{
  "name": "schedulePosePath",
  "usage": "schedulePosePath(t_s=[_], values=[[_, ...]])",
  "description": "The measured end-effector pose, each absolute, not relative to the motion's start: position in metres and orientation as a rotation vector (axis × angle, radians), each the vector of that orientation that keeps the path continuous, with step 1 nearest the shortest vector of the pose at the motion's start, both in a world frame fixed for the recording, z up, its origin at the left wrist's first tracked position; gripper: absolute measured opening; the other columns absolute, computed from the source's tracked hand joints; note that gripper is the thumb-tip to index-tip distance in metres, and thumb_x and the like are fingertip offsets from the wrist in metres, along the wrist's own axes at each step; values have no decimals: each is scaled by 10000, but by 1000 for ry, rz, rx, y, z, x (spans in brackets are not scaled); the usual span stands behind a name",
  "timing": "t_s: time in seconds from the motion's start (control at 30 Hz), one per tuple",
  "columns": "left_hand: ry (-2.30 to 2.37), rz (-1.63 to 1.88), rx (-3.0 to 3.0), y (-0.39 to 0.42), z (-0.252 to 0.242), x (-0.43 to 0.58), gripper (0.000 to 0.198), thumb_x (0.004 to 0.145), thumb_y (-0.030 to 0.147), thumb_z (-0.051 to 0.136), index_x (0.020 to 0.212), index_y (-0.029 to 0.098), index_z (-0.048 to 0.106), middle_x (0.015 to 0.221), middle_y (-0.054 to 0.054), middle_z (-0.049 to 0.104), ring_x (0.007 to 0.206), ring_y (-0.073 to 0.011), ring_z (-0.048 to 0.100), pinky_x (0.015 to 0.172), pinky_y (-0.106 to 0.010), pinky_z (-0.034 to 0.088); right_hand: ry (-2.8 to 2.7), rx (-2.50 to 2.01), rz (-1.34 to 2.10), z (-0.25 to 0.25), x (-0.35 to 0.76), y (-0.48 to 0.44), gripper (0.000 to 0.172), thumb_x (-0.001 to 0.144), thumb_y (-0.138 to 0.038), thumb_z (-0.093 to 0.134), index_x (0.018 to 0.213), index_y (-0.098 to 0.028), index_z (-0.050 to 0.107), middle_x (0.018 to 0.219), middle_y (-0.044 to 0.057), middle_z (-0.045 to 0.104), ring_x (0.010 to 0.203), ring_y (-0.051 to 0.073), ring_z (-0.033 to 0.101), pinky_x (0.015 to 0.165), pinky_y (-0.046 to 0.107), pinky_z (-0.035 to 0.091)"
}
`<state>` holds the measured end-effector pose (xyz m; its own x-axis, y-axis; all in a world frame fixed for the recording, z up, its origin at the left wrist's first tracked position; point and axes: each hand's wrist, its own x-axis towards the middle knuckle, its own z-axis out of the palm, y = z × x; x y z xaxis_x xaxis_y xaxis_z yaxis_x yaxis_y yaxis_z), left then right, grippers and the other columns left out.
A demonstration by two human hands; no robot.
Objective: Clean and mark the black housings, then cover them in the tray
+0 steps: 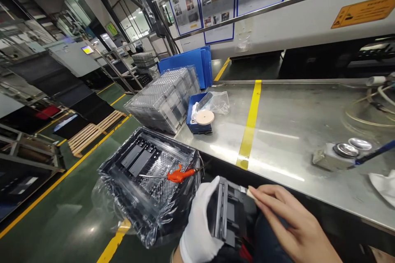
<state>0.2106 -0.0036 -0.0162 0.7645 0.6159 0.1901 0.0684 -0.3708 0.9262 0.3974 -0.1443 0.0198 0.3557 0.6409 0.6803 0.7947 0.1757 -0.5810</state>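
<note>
In the head view, the white-gloved left hand [200, 222] is wrapped around one black plastic part [226, 213], and the bare right hand [288, 218] pinches one pale-tipped stick [251, 192], a swab or brush, too small to tell, against that part. Just beyond them lie one plastic-wrapped black tray [148, 185] carrying one orange air blow gun [180, 174], and one blue bin [197, 115] on the stainless steel table [277, 131].

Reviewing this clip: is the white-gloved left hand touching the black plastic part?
Touching. The head view shows the gloved left hand pressed against the black plastic part, its fingers gripping the part's edge.
</note>
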Motion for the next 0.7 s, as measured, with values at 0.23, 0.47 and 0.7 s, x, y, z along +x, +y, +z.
schedulePosePath(t_s=[0.23,0.47,0.7], values=[[474,608,2017,-4,8,204,768,757,394,724,1456,276,427,1423,-100,510,1300,-356,470,1173,-510,311,-1278,-1517,-102,20,401,-147,216,954,-259,551,1095,-270,715,927,42,679,836,127,682,731,146,546],[357,428,1796,-5,19,214,399,827,374,666,1200,232,665,1134,-94,683,1074,-300,611,1034,-412,456,-957,-1422,840,13,400,-139,568,921,-638,494,648,-158,626,496,-20,453,458,91,415,426,184,377],[316,328,1729,-7,25,214,313,857,330,648,1145,211,681,1079,-86,696,1015,-256,628,1002,-385,480,-968,-1340,1059,15,393,-132,644,877,-739,467,629,-153,566,487,-40,365,450,76,310,418,196,288]])
